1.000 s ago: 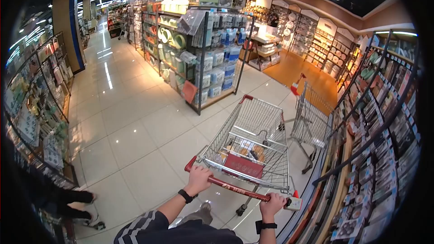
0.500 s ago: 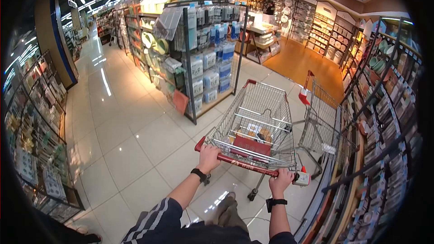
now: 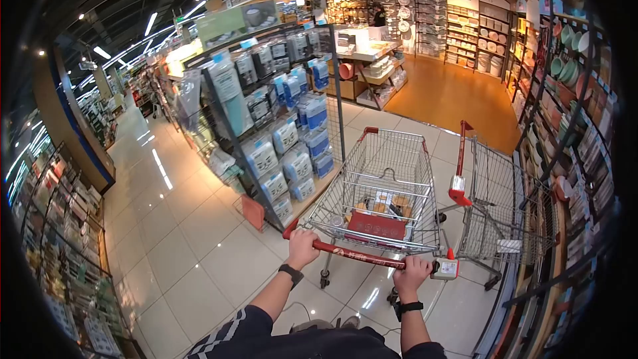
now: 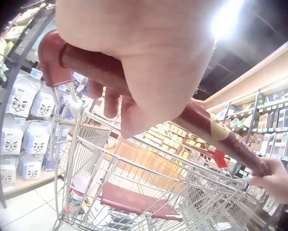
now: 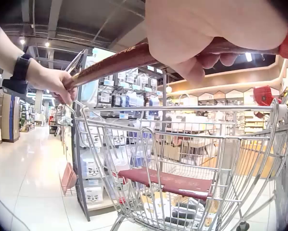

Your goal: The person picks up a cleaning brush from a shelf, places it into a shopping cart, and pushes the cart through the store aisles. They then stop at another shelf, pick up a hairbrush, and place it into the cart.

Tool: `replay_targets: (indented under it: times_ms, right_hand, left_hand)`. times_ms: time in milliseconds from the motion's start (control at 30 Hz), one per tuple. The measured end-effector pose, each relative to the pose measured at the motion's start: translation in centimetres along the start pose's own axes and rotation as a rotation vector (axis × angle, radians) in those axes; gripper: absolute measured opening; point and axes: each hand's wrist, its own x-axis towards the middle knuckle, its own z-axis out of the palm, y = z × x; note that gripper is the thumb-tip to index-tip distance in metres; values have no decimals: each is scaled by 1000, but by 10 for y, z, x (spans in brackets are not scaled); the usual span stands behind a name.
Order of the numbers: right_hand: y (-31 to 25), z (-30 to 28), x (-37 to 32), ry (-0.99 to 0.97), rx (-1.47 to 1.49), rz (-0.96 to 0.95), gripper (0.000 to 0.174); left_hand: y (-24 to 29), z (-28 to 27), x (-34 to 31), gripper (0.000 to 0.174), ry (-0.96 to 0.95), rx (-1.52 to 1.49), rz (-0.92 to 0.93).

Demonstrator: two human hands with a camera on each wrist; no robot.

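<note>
As the aisle slides by, the tall shelf unit (image 3: 337,93) looms noticeably bigger left of centre, its near post swinging down beside the basket! Past it, at upper right, lies the orange floor (image 3: 452,86). The wire cart (image 3: 399,132), meanwhile, holds its place at lower centre, so cart and person appear to be travelling on together, and the push looks well under way. Over at right, the parked cart (image 3: 512,199) has grown and dropped lower in the frame, and that looks like a squeeze, shelving on one side and wire on the other, so steering seems to matter now. Across the lower middle runs the red handle (image 3: 359,256), the red flap (image 3: 376,227) just above it, and both hands remain wrapped round that bar: left hand (image 3: 303,249) near its left end, right hand (image 3: 413,275) by the white box (image 3: 445,268) at the other. Inside the basket, the tan goods (image 3: 401,205) are still riding along, too small to identify
</note>
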Motion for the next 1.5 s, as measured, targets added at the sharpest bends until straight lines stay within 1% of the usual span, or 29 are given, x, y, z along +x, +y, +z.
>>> replay_targets:
  times_ms: [100,133,333,433,567,633,667,700,767,867,900,967,1000,1033,1067,1100,1167,1233,1267,1300,1367,1467,1500]
  right_hand:
    - [8,39,45,4,37,-13,18]
    - [13,54,61,12,9,-33,21]
    - [32,141,155,17,-36,-29,22]
    - [43,188,205,57,-26,-40,23]
    - [58,249,277,39,-33,-29,22]
    - [62,278,320,31,-40,-24,21]
    - [69,294,337,-1,-46,-12,21]
    - [71,305,357,-66,-59,14,25]
    - [82,331,395,-96,-119,-33,29]
    - [97,366,455,-115,-192,-1,32]
    - [106,378,473,-142,-167,38,36]
    - [132,395,509,-152,-189,38,35]
    - [157,407,525,-212,-213,73,33]
    - [179,412,545,-271,-239,109,31]
    - [204,414,563,-331,-294,149,27]
    - [236,422,578,-372,-328,147,26]
    - [297,428,611,-427,-361,150,25]
    - [346,433,648,-478,-301,93,20]
    - [364,446,665,-473,-442,98,19]
    - [383,453,686,-545,-393,228,18]
    - [415,481,713,-463,-474,191,18]
    - [455,511,758,-387,-427,223,20]
    - [458,512,778,-474,-460,205,22]
  left_hand:
    - [-17,27,61,8,34,45,-3]
    - [-22,37,83,7,36,68,-14]
    - [-56,89,211,9,39,31,-5]
    - [-75,120,281,10,70,13,15]
    - [-100,160,381,10,76,-31,26]
    - [-116,183,442,10,114,-31,57]
    - [-121,198,455,11,111,-38,60]
    - [-125,212,469,12,80,-60,55]
    - [-136,229,529,16,48,-87,64]
    - [-145,259,603,19,-36,-67,99]
    - [-143,269,618,20,-60,-48,101]
    - [-124,289,640,22,-108,37,51]
    - [-113,300,660,23,-113,70,26]
    - [-104,313,668,23,-74,-17,38]
    - [-92,326,674,27,-97,-59,43]
    - [-71,325,678,31,-129,-94,50]
    - [-30,329,689,40,-214,-94,114]
    - [-6,344,700,47,-275,-110,176]
    - [3,354,709,49,-294,-122,206]
    - [12,361,719,52,-310,-130,240]
    - [32,359,743,51,-356,-159,244]
    - [52,380,777,51,-458,-279,206]
    - [55,388,789,51,-486,-294,177]
